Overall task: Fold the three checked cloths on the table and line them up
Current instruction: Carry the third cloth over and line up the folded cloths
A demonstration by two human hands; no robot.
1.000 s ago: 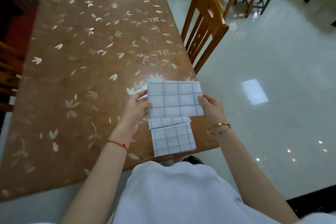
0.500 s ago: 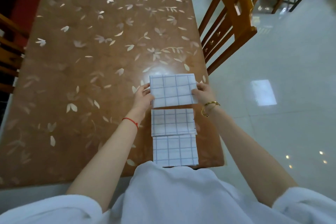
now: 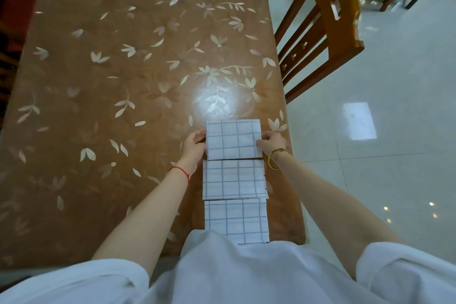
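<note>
Leaf-patterned table; far cloth has just landed at 12 o'clock of middle cloth and near cloth; row looks done; left hand and right hand pinch its side edges.

Home dining room: long leaf-patterned table, wooden chairs, glossy tiled floor.

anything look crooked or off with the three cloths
Only small things. The middle cloth has a layer poking out at its lower right corner, so its fold looks uneven. The near cloth runs right up to the table's near edge. The far cloth looks square.
</note>
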